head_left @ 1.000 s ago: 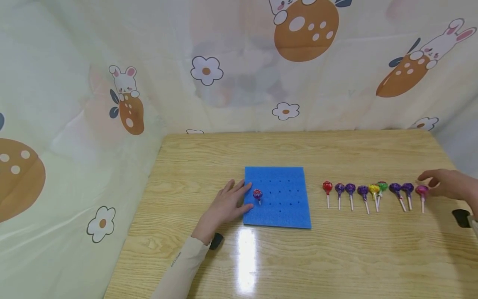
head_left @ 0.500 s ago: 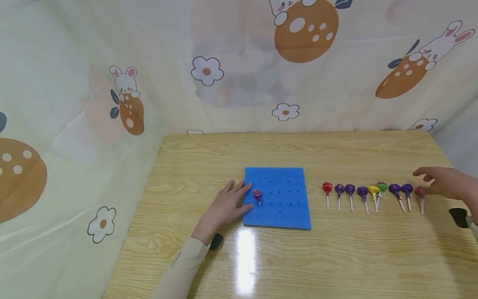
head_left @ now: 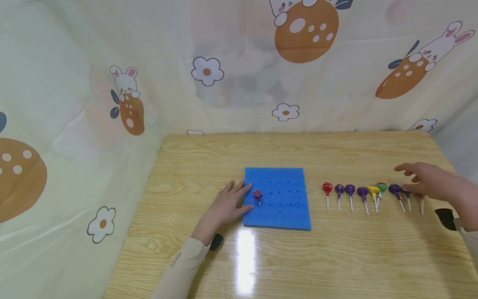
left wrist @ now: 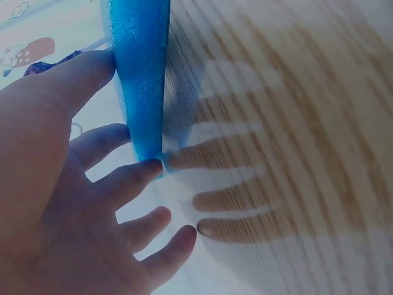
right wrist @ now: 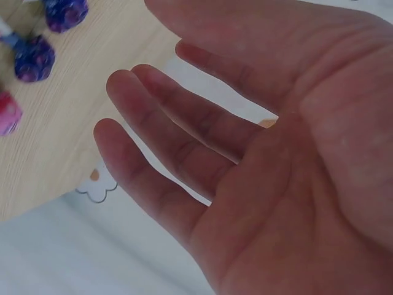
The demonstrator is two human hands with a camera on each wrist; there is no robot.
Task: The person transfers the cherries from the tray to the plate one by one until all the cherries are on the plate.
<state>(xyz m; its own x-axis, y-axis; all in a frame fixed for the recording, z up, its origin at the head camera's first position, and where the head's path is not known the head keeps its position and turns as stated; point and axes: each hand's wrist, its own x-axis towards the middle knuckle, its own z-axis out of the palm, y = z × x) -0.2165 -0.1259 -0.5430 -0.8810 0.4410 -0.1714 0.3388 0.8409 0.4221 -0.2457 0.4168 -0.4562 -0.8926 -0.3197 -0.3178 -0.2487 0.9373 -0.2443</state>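
My left hand (head_left: pixel 224 207) rests at the left edge of a blue foam board (head_left: pixel 276 218), its thumb and fingertips touching the foam. In the left wrist view the fingers are spread against the foam's side (left wrist: pixel 144 74). One lollipop (head_left: pixel 257 194) with a red and purple wrapper stands upright in the board, near the thumb. My right hand (head_left: pixel 435 182) hovers over the right end of a row of lollipops, partly covering a purple lollipop (head_left: pixel 408 202) and a pink lollipop (head_left: pixel 422 203). Its palm holds nothing in the right wrist view, and its fingers (right wrist: pixel 147 160) are loosely extended.
Left of the right hand lie a red lollipop (head_left: pixel 327 187), several purple lollipops (head_left: pixel 350 189), a yellow lollipop (head_left: pixel 373 189) and a green lollipop (head_left: pixel 381 186). Rows of small holes mark the board. A patterned curtain (head_left: pixel 239 91) hangs behind the wooden table (head_left: pixel 209 158).
My right hand has moved leftward, from beside the pink lollipop to above it and the neighbouring purple one. The left hand, the board and the lollipops have stayed put.
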